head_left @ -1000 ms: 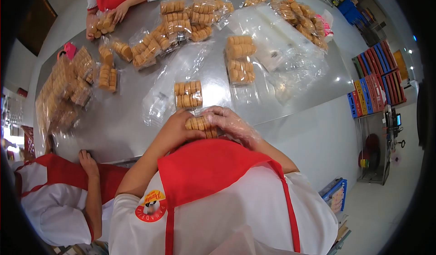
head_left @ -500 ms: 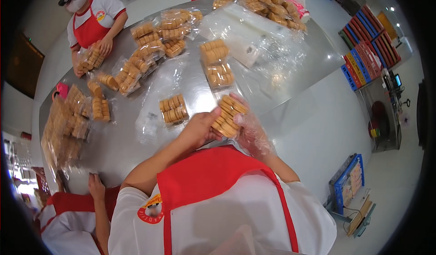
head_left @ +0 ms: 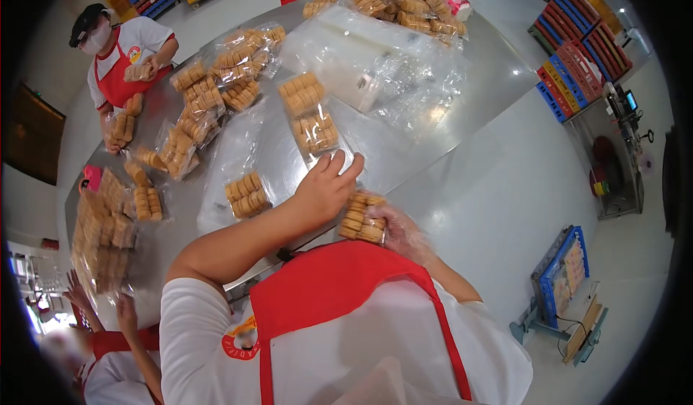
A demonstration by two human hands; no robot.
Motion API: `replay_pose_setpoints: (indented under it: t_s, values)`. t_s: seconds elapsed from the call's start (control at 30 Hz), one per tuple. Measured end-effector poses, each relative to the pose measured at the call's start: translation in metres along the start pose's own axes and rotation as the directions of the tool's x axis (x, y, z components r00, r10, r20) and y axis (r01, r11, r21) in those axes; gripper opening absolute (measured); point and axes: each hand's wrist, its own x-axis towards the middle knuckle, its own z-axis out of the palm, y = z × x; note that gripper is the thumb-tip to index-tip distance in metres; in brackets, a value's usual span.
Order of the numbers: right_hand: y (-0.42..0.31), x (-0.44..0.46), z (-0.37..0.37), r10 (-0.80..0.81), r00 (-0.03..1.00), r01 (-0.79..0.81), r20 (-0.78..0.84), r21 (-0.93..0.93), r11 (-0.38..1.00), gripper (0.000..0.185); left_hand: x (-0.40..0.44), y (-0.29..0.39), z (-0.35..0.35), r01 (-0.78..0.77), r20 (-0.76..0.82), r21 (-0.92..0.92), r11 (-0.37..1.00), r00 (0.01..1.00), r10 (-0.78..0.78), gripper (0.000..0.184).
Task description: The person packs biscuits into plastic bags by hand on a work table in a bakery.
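My right hand (head_left: 408, 228), in a clear plastic glove, grips a small pack of round golden cookies (head_left: 362, 219) from its right side, just above my apron. My left hand (head_left: 326, 187) is bare and stretched over the table edge, its fingers apart. Its fingertips lie at the near end of a long clear bag (head_left: 312, 163) with two cookie packs inside; whether they touch the plastic I cannot tell. Another cookie pack (head_left: 247, 194) rests on clear film to the left of my left forearm.
The steel table (head_left: 404, 163) carries a stack of clear bags (head_left: 325, 44), a cookie pile (head_left: 408, 4) at the back and more bagged packs (head_left: 195, 109) at left. One co-worker (head_left: 130, 58) holds packs across the table; another (head_left: 123, 362) stands at my left.
My left hand has let go of the cookie pack and moved up and outward over the bag's near end. The pack stays in my right hand, slightly lower. The co-worker opposite has lifted a pack.
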Motion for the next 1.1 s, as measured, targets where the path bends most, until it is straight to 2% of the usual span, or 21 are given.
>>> replay_pose_setpoints:
  t_s: [0.07,0.17,0.27,0.37,0.4,0.47,0.57,0.6,0.67,0.7,0.77,0.8,0.87,0.93,1.0,1.07,1.1]
  values:
    - [-0.004,0.017,-0.008,0.051,0.996,-0.05,0.076,-0.01,0.999,0.057,0.008,-0.005,0.011,0.023,0.12,0.087,0.996,0.992,-0.033,0.026]
    - [-0.032,0.013,0.015,0.148,0.987,-0.144,0.056,-0.075,0.987,0.053,0.023,-0.01,0.009,0.096,0.275,0.2,0.975,0.95,-0.15,0.025]
    - [-0.042,0.037,0.005,0.225,0.968,-0.214,0.113,-0.099,0.972,0.048,0.039,-0.017,0.0,0.071,0.37,0.243,0.968,0.915,-0.16,0.029]
    - [-0.049,0.055,-0.003,0.102,0.973,-0.091,0.206,-0.058,0.994,0.047,0.046,-0.025,-0.002,0.019,0.427,0.205,0.979,0.898,-0.107,0.039]
    - [-0.052,0.055,-0.001,0.031,0.982,-0.031,0.184,-0.005,1.0,0.047,0.048,-0.027,-0.003,0.002,0.436,0.185,0.983,0.896,-0.084,0.044]
    - [-0.059,0.053,0.005,-0.103,0.986,0.092,0.13,0.089,0.992,0.048,0.066,-0.027,-0.019,0.069,0.563,0.127,0.99,0.817,-0.129,0.053]
    - [-0.061,0.067,-0.009,-0.164,0.972,0.132,0.165,0.188,0.973,0.05,0.095,-0.029,-0.037,0.189,0.666,-0.001,0.982,0.732,-0.14,0.064]
    - [-0.064,0.064,-0.005,-0.19,0.976,0.161,0.104,0.239,0.958,0.05,0.101,-0.028,-0.038,0.229,0.687,-0.051,0.972,0.714,-0.132,0.068]
    - [-0.07,0.055,0.004,-0.234,0.972,0.229,-0.024,0.33,0.916,0.049,0.101,-0.025,-0.021,0.241,0.58,-0.08,0.967,0.8,-0.151,0.071]
    - [-0.071,0.052,0.005,-0.253,0.967,0.233,0.009,0.358,0.904,0.048,0.107,-0.023,-0.021,0.244,0.521,-0.095,0.965,0.838,-0.161,0.073]
    - [-0.073,0.049,0.005,-0.296,0.952,0.241,0.074,0.415,0.878,0.046,0.121,-0.019,-0.023,0.309,0.58,-0.106,0.945,0.791,-0.193,0.073]
    - [-0.074,0.051,0.003,-0.301,0.948,0.244,0.101,0.373,0.895,0.045,0.129,-0.018,-0.026,0.339,0.608,-0.11,0.934,0.766,-0.207,0.073]
    - [-0.073,0.057,-0.003,-0.305,0.94,0.253,0.152,0.289,0.923,0.042,0.133,-0.016,-0.02,0.376,0.581,-0.153,0.914,0.783,-0.225,0.071]
    - [-0.072,0.059,-0.01,-0.428,0.879,0.451,0.209,-0.079,0.889,0.042,0.135,-0.014,-0.015,0.38,0.557,-0.19,0.905,0.801,-0.22,0.07]
    - [-0.072,0.061,-0.012,-0.421,0.88,0.454,0.218,-0.128,0.882,0.044,0.138,-0.011,-0.014,0.353,0.535,-0.217,0.91,0.823,-0.192,0.069]
    - [-0.074,0.063,-0.009,-0.299,0.938,0.277,0.174,0.144,0.95,0.047,0.145,-0.008,-0.021,0.369,0.624,-0.179,0.912,0.759,-0.185,0.067]
    - [-0.072,0.06,-0.008,-0.338,0.925,0.323,0.171,0.11,0.94,0.049,0.149,-0.006,-0.024,0.377,0.666,-0.158,0.913,0.723,-0.183,0.067]
